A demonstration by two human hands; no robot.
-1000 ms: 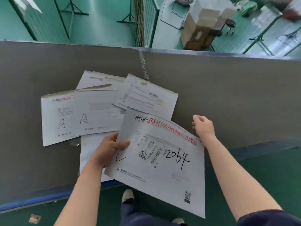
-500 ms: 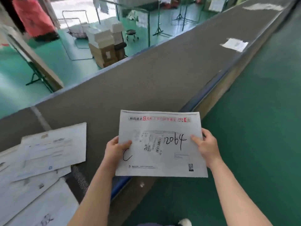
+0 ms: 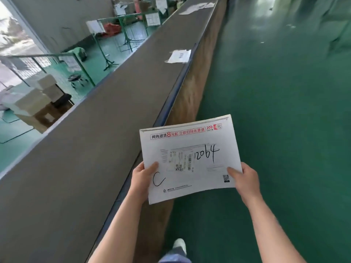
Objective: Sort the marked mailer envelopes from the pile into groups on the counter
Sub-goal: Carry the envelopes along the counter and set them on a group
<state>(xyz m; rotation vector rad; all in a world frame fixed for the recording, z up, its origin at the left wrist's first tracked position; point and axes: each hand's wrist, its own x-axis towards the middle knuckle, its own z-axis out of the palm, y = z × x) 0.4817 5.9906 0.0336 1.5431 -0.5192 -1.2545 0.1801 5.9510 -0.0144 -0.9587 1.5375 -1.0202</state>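
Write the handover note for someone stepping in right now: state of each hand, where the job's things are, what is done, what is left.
Left hand: grips the mailer at its lower left edge, thumb on top by the handwritten C.
Right hand: grips the lower right edge, thumb on top.
Mailer: held face up, off the counter, over the green floor beside its near edge; also marked 2064.
Counter: one white mailer lies farther along, more white sheets at the far end; their marks are unreadable.
Done: the C mailer is picked up.
Left: set it down with its group, probably farther along the counter, then fetch the next one.
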